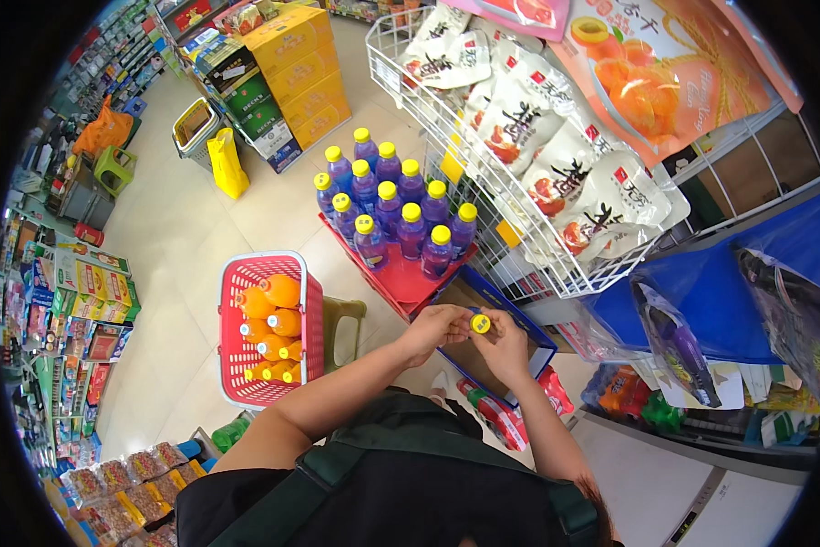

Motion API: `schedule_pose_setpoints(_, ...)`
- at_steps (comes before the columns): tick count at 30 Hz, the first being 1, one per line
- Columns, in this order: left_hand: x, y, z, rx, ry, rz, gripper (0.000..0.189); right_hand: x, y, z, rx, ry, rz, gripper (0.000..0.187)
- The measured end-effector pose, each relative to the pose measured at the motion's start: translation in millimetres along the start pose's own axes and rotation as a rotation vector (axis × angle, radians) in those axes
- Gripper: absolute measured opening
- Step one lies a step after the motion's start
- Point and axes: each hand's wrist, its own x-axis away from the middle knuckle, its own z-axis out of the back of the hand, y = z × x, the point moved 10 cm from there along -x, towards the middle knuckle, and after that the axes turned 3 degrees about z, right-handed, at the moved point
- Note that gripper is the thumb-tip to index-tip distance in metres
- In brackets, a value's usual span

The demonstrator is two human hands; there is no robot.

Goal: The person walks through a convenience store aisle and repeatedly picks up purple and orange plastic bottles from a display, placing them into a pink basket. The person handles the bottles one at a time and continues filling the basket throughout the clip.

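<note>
Between my two hands is a yellow-capped bottle [480, 323], seen from above, its body mostly hidden under the fingers. My left hand [444, 328] touches it from the left with bent fingers. On its right side, my right hand [502, 342] has thumb and fingers around it. Several purple drink bottles with yellow caps [387, 202] stand upright on a red stand [403, 279], just up and left of my hands. An open blue-edged cardboard box [543, 357] lies below my hands. To the left, a pink plastic basket [313, 318] holds several orange drink bottles [280, 291].
A white wire rack [451, 119] with snack pouches [512, 130] borders the upper right. Behind the pink basket is an olive stool [347, 328]. Wrapped red bottles [492, 414] sit near my feet. Stacked yellow cartons [297, 75] and a yellow bag [227, 163] stand farther off.
</note>
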Motion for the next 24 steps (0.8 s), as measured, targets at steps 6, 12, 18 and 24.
schedule_pose_setpoints(6,28.7,67.8,28.1,0.006,0.032,-0.133,0.029,-43.9,-63.9,-35.8,-0.019,-0.087,0.177,0.035)
schedule_pose_setpoints(12,33.7,95.8,76.0,0.091,0.111,-0.200,0.025,-85.0,-66.1,-88.1,-0.046,-0.142,0.240,0.034)
schedule_pose_setpoints(18,26.2,100.7,111.9,0.098,0.161,-0.177,0.030,-106.4,-66.8,-121.2,0.002,-0.176,0.257,0.031)
schedule_pose_setpoints(24,18.2,100.3,130.9,0.144,0.199,-0.181,0.030,-119.3,-56.9,-136.7,0.005,-0.180,0.226,0.029)
